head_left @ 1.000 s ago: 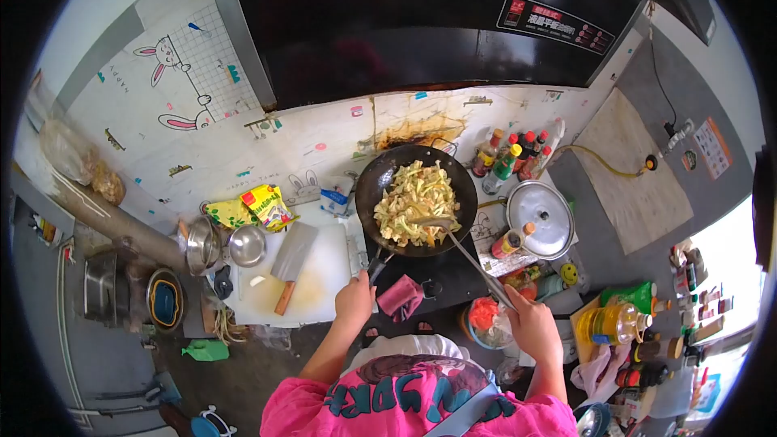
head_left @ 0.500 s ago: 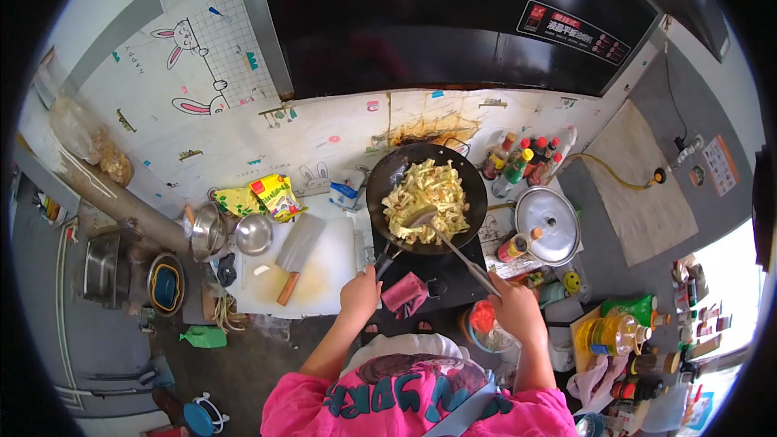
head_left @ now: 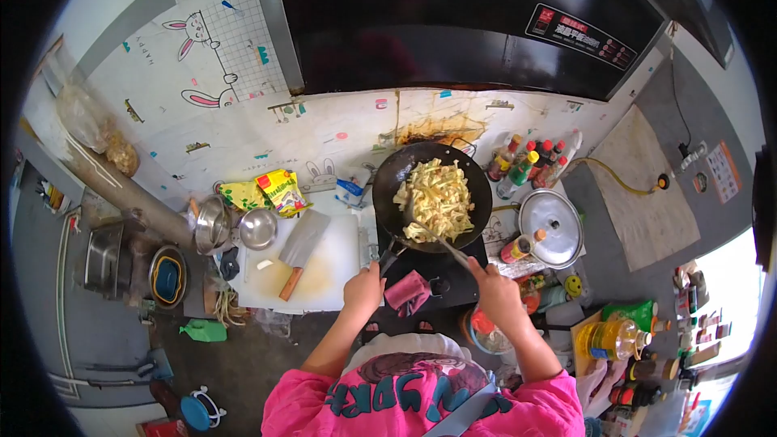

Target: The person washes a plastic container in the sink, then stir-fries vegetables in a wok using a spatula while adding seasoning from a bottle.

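A dark wok [head_left: 387, 204] sits on the stove, filled with pale yellow chopped food [head_left: 443, 194] in strips. My left hand [head_left: 364, 288] is closed around the wok's handle [head_left: 392, 256] at its near side. In my right hand [head_left: 497, 294] is the handle of a metal wok spatula [head_left: 455, 253], which slants up and left into the wok. The spatula's blade is mostly hidden by the food. A folded pink cloth [head_left: 409, 292] lies on the black stove top [head_left: 453, 294] between my hands.
Left of the stove, a cleaver [head_left: 305, 241] lies on a white cutting board [head_left: 336, 263], with metal bowls [head_left: 258, 229] and a yellow packet [head_left: 283, 192] behind. To the right stand sauce bottles [head_left: 518, 175], a lidded pot [head_left: 551, 228] and an oil jug [head_left: 613, 340].
My right hand has moved up and left, pushing the spatula into the food; its blade, visible before, is now mostly covered. The food has shifted right. My left hand keeps its grip.
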